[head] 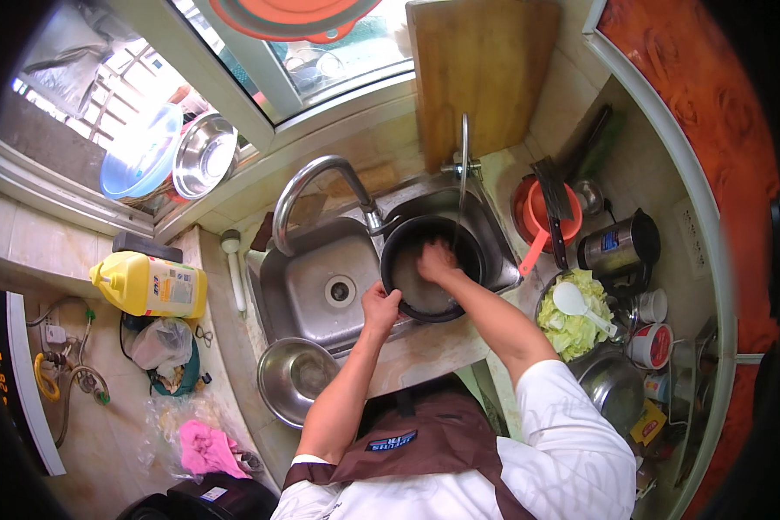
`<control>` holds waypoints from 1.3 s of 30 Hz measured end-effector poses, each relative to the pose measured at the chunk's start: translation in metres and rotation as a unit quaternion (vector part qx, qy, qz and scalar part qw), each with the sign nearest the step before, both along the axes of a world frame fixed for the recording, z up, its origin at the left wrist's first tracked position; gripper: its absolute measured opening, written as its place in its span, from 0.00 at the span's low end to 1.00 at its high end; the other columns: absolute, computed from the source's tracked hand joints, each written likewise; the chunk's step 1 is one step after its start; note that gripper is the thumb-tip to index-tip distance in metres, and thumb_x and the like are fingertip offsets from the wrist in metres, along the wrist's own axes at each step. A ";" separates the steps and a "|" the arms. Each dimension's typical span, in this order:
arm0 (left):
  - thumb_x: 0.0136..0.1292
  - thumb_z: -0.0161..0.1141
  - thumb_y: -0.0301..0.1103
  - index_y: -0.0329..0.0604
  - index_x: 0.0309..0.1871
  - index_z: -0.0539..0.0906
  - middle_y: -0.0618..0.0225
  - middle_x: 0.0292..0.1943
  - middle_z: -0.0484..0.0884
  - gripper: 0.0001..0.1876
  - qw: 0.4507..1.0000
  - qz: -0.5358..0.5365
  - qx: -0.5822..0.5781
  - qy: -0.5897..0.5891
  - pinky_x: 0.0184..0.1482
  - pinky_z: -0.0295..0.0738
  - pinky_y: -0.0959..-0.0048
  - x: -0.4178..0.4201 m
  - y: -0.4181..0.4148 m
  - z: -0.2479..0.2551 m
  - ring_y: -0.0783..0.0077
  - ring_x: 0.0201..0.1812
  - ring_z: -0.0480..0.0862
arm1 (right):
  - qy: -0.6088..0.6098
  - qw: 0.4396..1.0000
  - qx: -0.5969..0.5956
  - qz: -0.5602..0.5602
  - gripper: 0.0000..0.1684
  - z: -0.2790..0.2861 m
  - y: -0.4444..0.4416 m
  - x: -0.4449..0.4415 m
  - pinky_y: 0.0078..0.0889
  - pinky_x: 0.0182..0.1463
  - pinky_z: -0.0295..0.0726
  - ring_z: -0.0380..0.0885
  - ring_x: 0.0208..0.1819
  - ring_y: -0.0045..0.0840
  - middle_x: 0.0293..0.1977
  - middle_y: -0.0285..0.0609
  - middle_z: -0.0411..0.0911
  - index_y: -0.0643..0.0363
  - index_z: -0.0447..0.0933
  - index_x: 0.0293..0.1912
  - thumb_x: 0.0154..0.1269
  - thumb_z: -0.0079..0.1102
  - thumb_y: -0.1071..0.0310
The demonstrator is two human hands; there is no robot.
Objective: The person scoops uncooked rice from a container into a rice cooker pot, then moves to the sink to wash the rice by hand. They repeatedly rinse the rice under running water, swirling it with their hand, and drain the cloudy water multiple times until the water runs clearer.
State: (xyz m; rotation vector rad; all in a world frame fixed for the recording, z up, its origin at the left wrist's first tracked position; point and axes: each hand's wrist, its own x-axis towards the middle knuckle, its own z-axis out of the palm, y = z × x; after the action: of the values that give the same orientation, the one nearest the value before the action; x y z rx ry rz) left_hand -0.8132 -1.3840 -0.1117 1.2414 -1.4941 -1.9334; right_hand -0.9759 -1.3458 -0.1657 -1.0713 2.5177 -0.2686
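Note:
A dark round pot (479, 260) with cloudy water inside sits over the right basin of a steel double sink (299, 286). My left hand (382, 305) grips the pot's rim at its lower left, thumb and fingers closed on it. Inside the pot is my right hand (437, 260), blurred and partly in the water; whether its fingers hold anything cannot be seen. A thin stream falls from the slim faucet (465, 140) into the pot, just right of that hand. The thick curved faucet (312, 169) arches over the left basin.
A steel bowl (297, 377) stands at the sink's lower left. On the right are a knife (557, 240) over an orange strainer (536, 253), chopped cabbage (569, 325) under a white spoon (575, 302), and a kettle (617, 244). A wooden board (481, 71) leans behind; a yellow jug (162, 286) is left.

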 end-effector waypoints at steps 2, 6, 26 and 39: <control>0.53 0.54 0.21 0.37 0.26 0.72 0.67 0.16 0.76 0.03 1.000 -0.001 0.012 0.008 0.11 0.68 0.80 -0.003 0.002 0.002 0.76 0.11 0.75 | -0.039 0.992 0.040 0.118 0.27 -0.006 -0.013 0.011 0.55 0.56 0.69 0.70 0.54 0.46 0.54 0.55 0.69 0.57 0.76 0.50 0.55 0.56 0.50; 0.52 0.53 0.21 0.37 0.24 0.72 0.68 0.17 0.74 0.03 1.000 0.001 0.007 0.007 0.11 0.70 0.78 0.000 -0.001 0.001 0.77 0.13 0.74 | -0.042 0.961 0.081 0.262 0.27 -0.007 0.002 0.042 0.61 0.57 0.67 0.69 0.56 0.47 0.58 0.52 0.66 0.53 0.76 0.52 0.52 0.61 0.55; 0.53 0.53 0.20 0.36 0.25 0.72 0.66 0.18 0.76 0.03 0.999 -0.006 0.034 0.003 0.11 0.71 0.78 0.000 -0.001 0.017 0.75 0.12 0.76 | -0.008 0.999 -0.023 -0.045 0.18 0.024 0.000 -0.008 0.42 0.51 0.76 0.75 0.51 0.42 0.52 0.58 0.72 0.62 0.79 0.42 0.55 0.56 0.61; 0.52 0.54 0.21 0.37 0.27 0.74 0.67 0.17 0.76 0.02 1.000 -0.013 0.021 -0.010 0.11 0.66 0.81 0.004 -0.002 0.011 0.77 0.11 0.74 | 0.073 0.908 0.107 0.399 0.23 0.023 0.030 0.022 0.47 0.55 0.72 0.69 0.57 0.37 0.49 0.43 0.75 0.51 0.79 0.47 0.48 0.62 0.62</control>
State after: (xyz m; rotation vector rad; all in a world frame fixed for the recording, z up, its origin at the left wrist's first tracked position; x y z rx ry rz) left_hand -0.8096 -1.3856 -0.1007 1.2694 -1.4945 -1.9849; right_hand -0.9541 -1.3163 -0.1425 -1.9422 1.9306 0.3235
